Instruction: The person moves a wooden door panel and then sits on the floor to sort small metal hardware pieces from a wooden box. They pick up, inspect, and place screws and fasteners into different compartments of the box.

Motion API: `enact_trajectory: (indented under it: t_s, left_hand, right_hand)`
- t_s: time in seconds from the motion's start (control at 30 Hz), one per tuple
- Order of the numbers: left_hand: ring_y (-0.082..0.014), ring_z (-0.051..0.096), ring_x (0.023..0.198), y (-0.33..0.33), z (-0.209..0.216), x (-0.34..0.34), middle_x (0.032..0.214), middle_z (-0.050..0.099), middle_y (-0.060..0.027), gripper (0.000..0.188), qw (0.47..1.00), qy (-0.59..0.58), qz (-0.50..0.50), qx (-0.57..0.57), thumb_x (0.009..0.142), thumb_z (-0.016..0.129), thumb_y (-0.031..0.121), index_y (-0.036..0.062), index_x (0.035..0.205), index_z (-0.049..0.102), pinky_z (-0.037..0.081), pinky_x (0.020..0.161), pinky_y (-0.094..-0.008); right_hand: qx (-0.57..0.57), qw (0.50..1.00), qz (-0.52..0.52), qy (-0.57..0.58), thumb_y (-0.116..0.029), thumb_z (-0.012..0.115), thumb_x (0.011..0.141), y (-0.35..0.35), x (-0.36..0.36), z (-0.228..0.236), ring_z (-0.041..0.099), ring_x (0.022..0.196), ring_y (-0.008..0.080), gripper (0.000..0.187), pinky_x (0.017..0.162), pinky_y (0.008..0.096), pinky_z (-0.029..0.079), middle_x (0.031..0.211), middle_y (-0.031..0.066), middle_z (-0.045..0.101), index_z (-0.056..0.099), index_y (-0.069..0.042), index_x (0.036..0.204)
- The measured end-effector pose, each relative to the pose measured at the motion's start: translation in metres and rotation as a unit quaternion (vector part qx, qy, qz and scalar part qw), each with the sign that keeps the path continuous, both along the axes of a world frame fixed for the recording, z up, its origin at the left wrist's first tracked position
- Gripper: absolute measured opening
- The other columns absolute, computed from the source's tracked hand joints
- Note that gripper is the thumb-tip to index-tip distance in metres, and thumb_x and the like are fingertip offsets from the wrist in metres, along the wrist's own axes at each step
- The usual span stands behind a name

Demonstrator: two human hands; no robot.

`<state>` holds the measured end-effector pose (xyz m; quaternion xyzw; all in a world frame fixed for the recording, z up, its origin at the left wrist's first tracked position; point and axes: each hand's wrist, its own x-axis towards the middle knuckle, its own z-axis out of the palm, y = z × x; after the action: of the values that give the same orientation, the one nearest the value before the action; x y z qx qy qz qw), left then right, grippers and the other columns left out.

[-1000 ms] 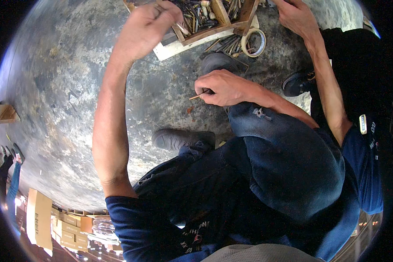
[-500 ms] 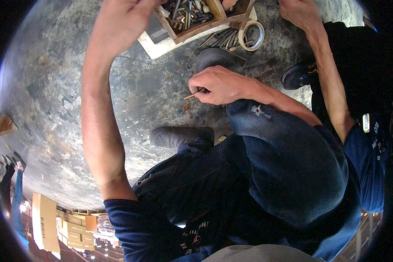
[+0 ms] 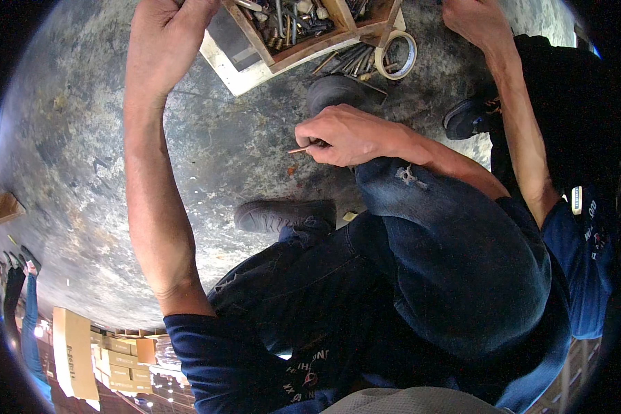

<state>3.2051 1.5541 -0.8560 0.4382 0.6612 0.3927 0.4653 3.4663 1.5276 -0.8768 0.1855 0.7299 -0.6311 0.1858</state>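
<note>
My left hand (image 3: 169,38) is at the top edge, left of the wooden parts box (image 3: 310,52). Its fingers curl in but are cut off by the frame; what they hold is hidden. My right hand (image 3: 338,134) rests by my bent right knee, closed around a thin copper-coloured rod (image 3: 298,150) whose end sticks out to the left. The divided box holds metal bolts, pins and small fittings, and sits on a white board (image 3: 238,81). Loose thin rods (image 3: 355,61) and a tape roll (image 3: 397,55) lie at its near side.
A co-worker's hand (image 3: 472,24) reaches up at the right, above a dark shoe (image 3: 466,119). My own shoe (image 3: 283,216) stands on the stained floor (image 3: 83,207). Stacked cardboard boxes (image 3: 121,362) appear at the lower left, near another person's blue-clothed leg (image 3: 31,310).
My left hand has moved left, away from the parts box. The right hand keeps its hold on the rod, which has tilted a little flatter.
</note>
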Motion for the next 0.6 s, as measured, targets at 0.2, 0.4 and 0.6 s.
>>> enact_trajectory:
  t_s: [0.2,0.4,0.6]
  left_hand:
    - [-0.0048,0.043,0.056,0.006,0.009,0.013,0.063,0.052,0.0039,0.021,0.997,0.033,-0.031,-0.064,0.094,0.054,0.013,-0.0014,0.081,0.061,0.033,0.049,-0.0257]
    - [-0.0066,0.045,0.058,0.011,-0.009,0.015,0.065,0.054,0.0026,0.017,0.999,-0.021,-0.017,-0.039,0.091,0.054,0.011,-0.0007,0.081,0.062,0.036,0.052,-0.0257]
    - [-0.0079,0.047,0.058,0.009,-0.012,0.013,0.063,0.054,0.0016,0.019,0.996,-0.045,0.006,-0.076,0.09,0.054,0.012,0.0,0.079,0.063,0.037,0.053,-0.0267]
  right_hand:
    - [0.021,1.0,0.005,0.0,-0.003,0.054,0.083,0.007,-0.002,0.006,0.061,0.07,0.0279,0.022,0.063,0.0423,0.044,0.074,0.0132,0.061,0.058,-0.003,0.104]
    - [0.065,0.991,-0.101,0.061,-0.005,0.052,0.085,0.032,0.001,0.016,0.063,0.078,0.0277,0.018,0.072,0.039,0.049,0.082,0.0127,0.063,0.059,-0.002,0.101]
    - [0.346,0.926,-0.134,0.067,-0.018,0.061,0.09,0.071,-0.014,0.02,0.057,0.056,0.0258,0.015,0.059,0.0366,0.046,0.07,0.0104,0.06,0.064,-0.005,0.094]
